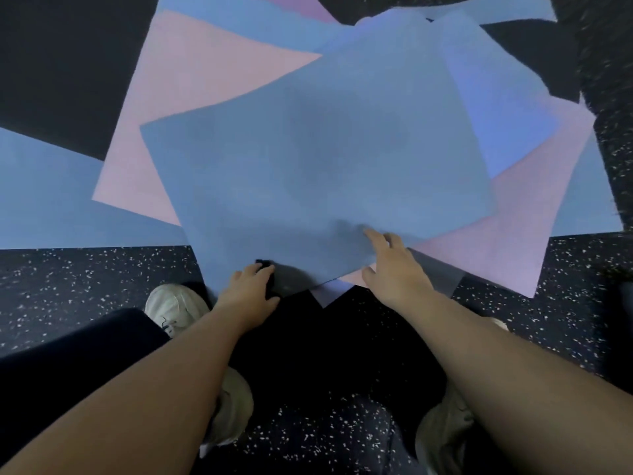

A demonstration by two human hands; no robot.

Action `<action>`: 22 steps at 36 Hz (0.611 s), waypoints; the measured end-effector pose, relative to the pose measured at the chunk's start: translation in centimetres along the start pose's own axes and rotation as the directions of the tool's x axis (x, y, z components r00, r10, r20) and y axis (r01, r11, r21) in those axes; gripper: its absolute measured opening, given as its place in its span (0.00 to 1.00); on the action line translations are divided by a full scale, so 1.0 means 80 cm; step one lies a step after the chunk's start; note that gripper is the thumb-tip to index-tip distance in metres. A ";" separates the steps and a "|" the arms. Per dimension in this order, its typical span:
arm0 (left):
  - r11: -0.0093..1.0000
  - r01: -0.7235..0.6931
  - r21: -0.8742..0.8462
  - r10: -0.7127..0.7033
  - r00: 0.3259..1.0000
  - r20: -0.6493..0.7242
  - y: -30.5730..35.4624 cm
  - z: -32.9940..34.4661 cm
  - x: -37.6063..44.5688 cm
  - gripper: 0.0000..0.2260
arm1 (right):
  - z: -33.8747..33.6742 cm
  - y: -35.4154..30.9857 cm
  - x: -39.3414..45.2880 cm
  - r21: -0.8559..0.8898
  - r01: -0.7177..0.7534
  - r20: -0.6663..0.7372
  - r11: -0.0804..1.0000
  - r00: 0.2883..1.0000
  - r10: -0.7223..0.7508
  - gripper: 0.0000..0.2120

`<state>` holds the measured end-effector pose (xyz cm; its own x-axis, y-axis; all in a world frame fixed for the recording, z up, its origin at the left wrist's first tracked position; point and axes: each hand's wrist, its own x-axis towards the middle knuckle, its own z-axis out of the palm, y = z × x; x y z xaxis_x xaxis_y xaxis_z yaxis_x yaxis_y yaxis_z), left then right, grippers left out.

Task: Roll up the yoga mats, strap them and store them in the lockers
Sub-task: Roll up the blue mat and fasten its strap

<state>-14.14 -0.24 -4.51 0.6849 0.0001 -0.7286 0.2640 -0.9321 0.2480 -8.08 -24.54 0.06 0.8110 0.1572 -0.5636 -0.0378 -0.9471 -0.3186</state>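
both forearms reach up-frame to the top blue mat (318,159), its long axis running away: right hand (394,265) spread flat on its near edge, left hand (251,291) seemingly pinching the corner.

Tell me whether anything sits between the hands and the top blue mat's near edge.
Nothing visible does. The right hand already rests on the top blue mat at its near edge. The left hand is at that edge too, gripping a small dark object I cannot identify.

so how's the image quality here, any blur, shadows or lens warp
Head view: dim, flat light; a soft shadow falls on the top blue mat near the right hand; wide-angle warp bows the mat edges; motion smear streaks the speckled floor at the upper right.
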 end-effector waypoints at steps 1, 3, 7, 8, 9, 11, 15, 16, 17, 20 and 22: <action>1.000 -0.016 0.020 0.015 1.000 0.020 0.001 0.003 -0.001 0.31 | 0.002 0.000 0.001 0.003 0.000 0.001 1.000 1.000 0.000 0.30; 0.997 -0.051 0.058 0.048 0.998 0.051 0.004 0.009 -0.006 0.31 | 0.005 -0.001 0.001 0.010 -0.003 0.009 1.000 1.000 0.003 0.30; 0.986 -0.154 0.071 0.147 0.985 0.093 0.012 0.026 -0.019 0.29 | 0.010 0.000 -0.001 0.002 -0.005 0.017 1.000 1.000 0.005 0.29; 0.978 -0.194 0.071 0.186 0.977 0.099 0.015 0.030 -0.022 0.28 | 0.011 0.001 -0.001 0.000 -0.003 0.016 1.000 1.000 0.003 0.29; 0.970 -0.234 0.069 0.227 0.969 0.101 0.019 0.033 -0.025 0.27 | 0.011 0.002 -0.001 -0.003 -0.001 0.015 1.000 1.000 0.001 0.29; 0.956 -0.291 0.032 0.287 0.953 0.093 0.028 0.035 -0.028 0.24 | 0.010 0.001 0.000 -0.009 -0.001 0.020 1.000 1.000 0.001 0.29; 0.941 -0.336 -0.039 0.337 0.939 0.064 0.043 0.035 -0.031 0.20 | 0.006 0.004 0.000 -0.014 -0.006 0.036 1.000 0.999 0.007 0.28; 0.942 -0.331 -0.053 0.334 0.941 0.055 0.045 0.034 -0.030 0.19 | 0.005 0.005 -0.001 -0.017 -0.006 0.045 1.000 0.999 0.007 0.27; 0.943 -0.325 -0.063 0.328 0.944 0.043 0.047 0.033 -0.030 0.18 | 0.005 0.006 -0.001 -0.025 -0.001 0.056 1.000 0.998 0.003 0.26; 0.951 -0.308 -0.020 0.307 0.950 -0.062 0.050 0.027 -0.027 0.16 | 0.005 0.010 0.000 -0.058 0.013 0.081 0.998 0.997 -0.008 0.21; 0.957 -0.286 0.056 0.291 0.941 -0.171 0.051 0.022 -0.025 0.16 | 0.008 0.013 0.000 -0.084 0.017 0.099 0.996 0.995 -0.008 0.16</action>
<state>-15.63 -4.71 -3.21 0.8378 -0.2094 -0.5043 0.0189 -0.9118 0.4101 -8.51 -25.34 -0.76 0.7494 0.1921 -0.6337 0.0251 -0.9646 -0.2627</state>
